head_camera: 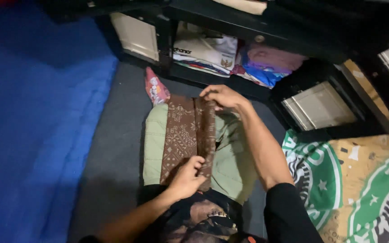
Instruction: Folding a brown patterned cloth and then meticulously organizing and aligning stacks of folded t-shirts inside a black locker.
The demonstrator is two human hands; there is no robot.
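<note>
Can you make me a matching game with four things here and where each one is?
Things:
1. brown cloth
2. green pillow
3. blue mat
4. folded clothes

Places:
A. in the black shelf at the top
B. under the brown cloth
C. held at both ends by the left hand and the right hand
D. along the left side of the floor

Pairs: 1-C, 2-B, 3-D, 4-A
</note>
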